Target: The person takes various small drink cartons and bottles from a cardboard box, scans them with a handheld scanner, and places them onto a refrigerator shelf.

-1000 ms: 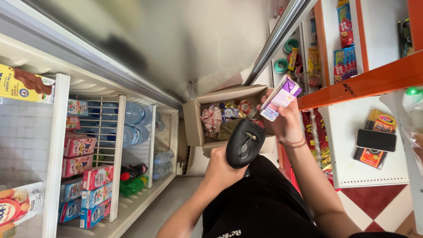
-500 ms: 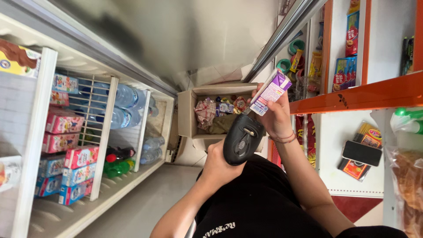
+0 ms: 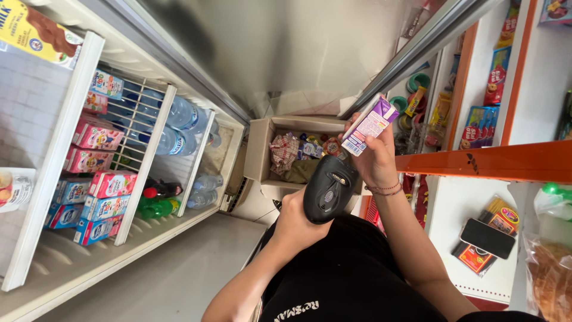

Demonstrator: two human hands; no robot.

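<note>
Holding a black handheld scanner (image 3: 329, 189), the left hand (image 3: 298, 220) wraps its grip; fingers hidden behind the scanner body. Right hand (image 3: 374, 160) closed on a small purple-and-white drink carton (image 3: 370, 125), raised just above the scanner head, barcode end toward it; thumb and palm side not visible. Thin bracelets at the right wrist.

Beyond the hands: open cardboard box (image 3: 262, 149) on the floor, contents a jumble of small wrapped packets, hard to tell apart.

One side: chest cooler with pink and blue cartons (image 3: 95, 179), water bottles (image 3: 176, 122) behind wire dividers, partly obscured.

Other side: orange-edged shelf (image 3: 494, 162) with a dark phone (image 3: 487, 238) lying on a packet; goods cut off at the frame edge.
</note>
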